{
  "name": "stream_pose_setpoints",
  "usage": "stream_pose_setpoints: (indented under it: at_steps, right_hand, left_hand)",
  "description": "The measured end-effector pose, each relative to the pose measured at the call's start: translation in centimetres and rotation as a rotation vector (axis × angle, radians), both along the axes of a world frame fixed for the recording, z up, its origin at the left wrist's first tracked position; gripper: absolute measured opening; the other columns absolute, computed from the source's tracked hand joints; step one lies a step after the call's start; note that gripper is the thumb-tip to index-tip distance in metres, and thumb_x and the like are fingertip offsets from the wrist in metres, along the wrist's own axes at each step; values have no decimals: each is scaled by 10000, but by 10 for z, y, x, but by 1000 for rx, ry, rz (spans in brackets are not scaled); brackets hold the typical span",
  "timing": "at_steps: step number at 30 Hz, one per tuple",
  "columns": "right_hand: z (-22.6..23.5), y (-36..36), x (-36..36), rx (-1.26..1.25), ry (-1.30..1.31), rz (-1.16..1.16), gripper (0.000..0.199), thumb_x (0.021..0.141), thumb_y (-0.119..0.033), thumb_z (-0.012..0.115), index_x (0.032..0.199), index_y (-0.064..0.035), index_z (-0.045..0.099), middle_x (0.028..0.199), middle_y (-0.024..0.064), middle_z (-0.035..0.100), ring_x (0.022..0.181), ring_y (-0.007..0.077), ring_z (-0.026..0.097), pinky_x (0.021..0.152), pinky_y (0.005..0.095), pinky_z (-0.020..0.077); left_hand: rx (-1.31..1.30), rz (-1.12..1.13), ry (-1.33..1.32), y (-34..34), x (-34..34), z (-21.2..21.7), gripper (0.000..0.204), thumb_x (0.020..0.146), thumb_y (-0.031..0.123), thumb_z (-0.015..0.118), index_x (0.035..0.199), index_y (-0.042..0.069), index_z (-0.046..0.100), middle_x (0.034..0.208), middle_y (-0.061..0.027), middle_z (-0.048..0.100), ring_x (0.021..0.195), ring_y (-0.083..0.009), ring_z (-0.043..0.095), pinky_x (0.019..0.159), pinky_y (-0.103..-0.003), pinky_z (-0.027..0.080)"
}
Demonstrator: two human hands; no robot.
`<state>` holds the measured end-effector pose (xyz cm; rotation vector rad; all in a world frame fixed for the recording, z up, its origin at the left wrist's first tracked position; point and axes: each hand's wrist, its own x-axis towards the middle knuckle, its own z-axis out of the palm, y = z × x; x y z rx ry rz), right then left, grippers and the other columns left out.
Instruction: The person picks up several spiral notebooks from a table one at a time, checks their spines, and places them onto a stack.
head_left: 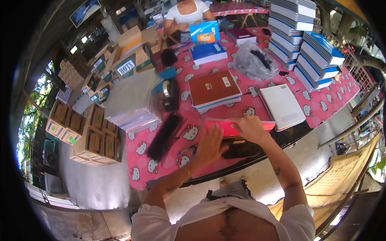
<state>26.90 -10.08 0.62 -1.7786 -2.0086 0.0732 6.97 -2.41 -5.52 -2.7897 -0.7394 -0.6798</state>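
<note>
A red notebook (223,128) is propped on its edge at the table's near side, a wire coil (217,119) along its top. My right hand (250,127) grips it from above, the thumb towards the middle of the top edge. Against its left end rests my left hand (211,145), slightly blurred, with fingers stretched out and nothing held in them. Just right of it lies a white-covered spiral notebook (282,105). Beyond it is a small stack of notebooks topped by a brown cover (215,89). Bundles of black coils (164,136) lie left of my left hand.
A tall stack of clear-covered notebooks (132,96) and a tape dispenser (171,94) stand left. High notebook piles (287,34) rise back right, near a plastic bag (254,62). Cardboard boxes (94,132) fill the left. Across the table, a person (189,16) handles a blue notebook (204,31).
</note>
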Motion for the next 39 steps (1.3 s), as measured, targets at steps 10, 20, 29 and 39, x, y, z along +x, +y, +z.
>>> stream_pose_setpoints:
  at_steps: [10, 20, 29, 39]
  right_hand:
    - [-5, 7, -5, -83, -73, -68, 537, 883, -286, 656, 1376, -147, 494, 854, 126, 723, 819, 368, 704, 700, 504, 556]
    - [-29, -66, 93, 257, 809, 4, 850, 738, -85, 843, 1478, -95, 424, 1119, 96, 655, 930, 186, 642, 784, 335, 546]
    - [-60, -48, 96, -225, 1086, 83, 424, 885, -71, 740, 1285, 18, 628, 1095, 56, 699, 984, 91, 614, 867, 257, 519]
    - [-63, -44, 98, -162, 1218, 94, 370, 893, -93, 728, 1237, 23, 656, 961, 17, 703, 878, 60, 596, 789, 265, 526]
  left_hand:
    - [25, -151, 41, -11, 3, -19, 774, 970, 456, 499, 1484, -92, 312, 1551, -318, 288, 1475, -433, 254, 1173, -616, 176]
    - [-41, 28, -86, -14, 25, 51, 702, 948, 503, 548, 1386, -38, 456, 1512, -227, 409, 1434, -361, 352, 1168, -596, 197]
    - [-37, 48, -5, -43, 54, 14, 742, 910, 430, 645, 1422, -58, 419, 1466, -289, 405, 1410, -424, 357, 1165, -615, 204]
    - [41, -11, 219, -48, 57, -5, 795, 953, 511, 506, 1444, -95, 351, 1492, -290, 378, 1407, -442, 343, 1128, -647, 235]
